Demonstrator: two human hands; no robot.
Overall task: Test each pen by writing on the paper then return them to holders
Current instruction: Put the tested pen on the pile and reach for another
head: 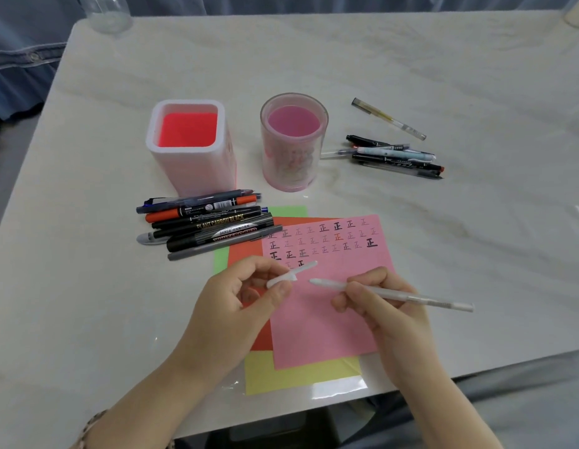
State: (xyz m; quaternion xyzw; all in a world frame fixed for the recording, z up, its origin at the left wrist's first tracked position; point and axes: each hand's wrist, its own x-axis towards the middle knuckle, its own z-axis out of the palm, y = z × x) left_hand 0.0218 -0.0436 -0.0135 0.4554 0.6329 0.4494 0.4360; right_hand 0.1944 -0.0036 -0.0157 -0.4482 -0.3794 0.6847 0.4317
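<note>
— From the head camera, what is each hand doing?

— The right hand (388, 306) has its fingers curled round a white pen (427, 299), gripping it near the front, with the tip pointing left over the pink paper (330, 322). I cannot tell whether the tip touches the sheet. The left hand (239, 299) is curled too, pinching the white cap (291, 273) between thumb and fingers over the paper's left edge.

— Cap on or off?

— Off. It sits just beside the pen tip, with a small gap between them.

— And the paper itself?

— It lies on the table (346, 66) on top of a green sheet (288, 210), an orange sheet (243, 251) and a yellow sheet (281, 371), which stick out at its left and near edges. Rows of written marks fill its far part.

— Where are the holders?

— Both beyond the paper's far edge. The square holder (197, 170) stands to the far left, and the round holder (293, 163) stands straight behind the paper, beside the square one.

— The other pens?

— A heap of pens (210, 225) lies at the paper's far left corner, partly on the green sheet, in front of the square holder. A bunch of pens (395, 157) lies beyond the paper's far right corner, and a lone pen (388, 119) is farther back again.
</note>
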